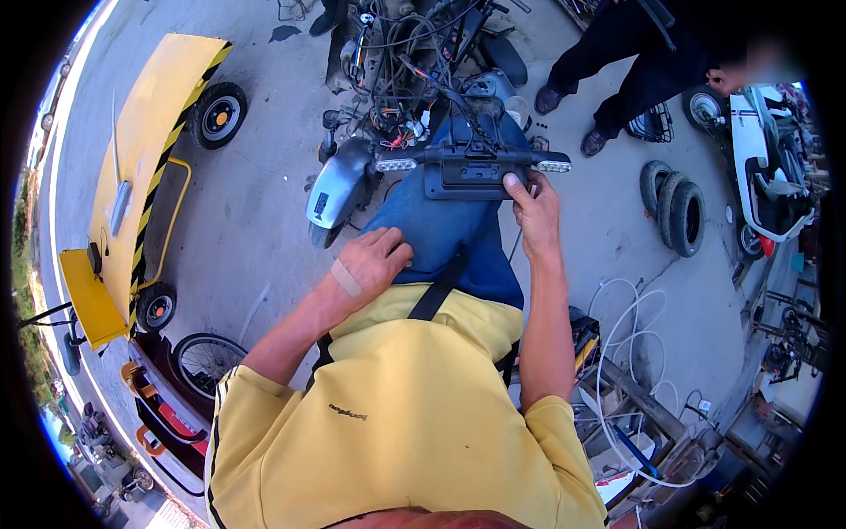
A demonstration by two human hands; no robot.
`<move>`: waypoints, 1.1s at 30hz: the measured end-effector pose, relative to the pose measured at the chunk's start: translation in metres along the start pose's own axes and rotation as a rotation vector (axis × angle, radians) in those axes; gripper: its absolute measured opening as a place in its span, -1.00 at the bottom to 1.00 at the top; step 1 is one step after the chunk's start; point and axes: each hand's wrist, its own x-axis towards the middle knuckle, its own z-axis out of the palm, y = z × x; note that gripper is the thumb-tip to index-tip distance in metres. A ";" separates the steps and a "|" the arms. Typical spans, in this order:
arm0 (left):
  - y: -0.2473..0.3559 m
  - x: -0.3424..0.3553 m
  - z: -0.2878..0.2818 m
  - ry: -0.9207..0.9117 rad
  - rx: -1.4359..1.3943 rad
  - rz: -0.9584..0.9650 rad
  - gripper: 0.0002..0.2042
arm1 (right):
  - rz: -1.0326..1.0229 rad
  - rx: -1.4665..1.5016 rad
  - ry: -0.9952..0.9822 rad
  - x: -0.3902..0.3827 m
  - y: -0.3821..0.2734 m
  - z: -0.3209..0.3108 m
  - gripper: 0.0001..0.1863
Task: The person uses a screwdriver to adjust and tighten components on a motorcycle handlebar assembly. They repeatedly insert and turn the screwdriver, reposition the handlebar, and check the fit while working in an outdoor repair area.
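A black plastic tail bracket (480, 183) lies across my thighs, with a clear-lensed turn signal (396, 165) on its left and another turn signal (553, 166) on its right. My right hand (536, 216) grips the bracket's right edge, thumb on top and fingers behind, just below the right signal. My left hand (374, 260) rests on my left thigh with its fingers curled in; whatever it may hold is hidden. A tan bandage strip (346, 278) crosses that wrist. Cables (463, 110) run from the bracket's far side toward a stripped vehicle.
The vehicle's tangled wiring (405, 123) and a silver fender (337, 198) lie ahead. Someone in dark trousers (621, 66) stands far right. Tyres (683, 212) and a white hose (608, 370) are on the right; a yellow panel (145, 132) and loose wheel (217, 115) are left.
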 end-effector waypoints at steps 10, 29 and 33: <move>-0.006 -0.006 0.000 0.066 -0.474 -0.307 -0.91 | -0.022 0.114 -0.089 -0.009 -0.021 0.006 -0.23; -0.009 0.118 -0.115 0.296 -0.823 -0.432 -0.53 | -0.374 -0.298 0.052 -0.023 -0.207 0.060 -0.61; 0.025 0.153 -0.125 0.347 -0.100 -0.264 0.00 | -0.540 -0.586 0.118 -0.028 -0.245 0.081 -0.57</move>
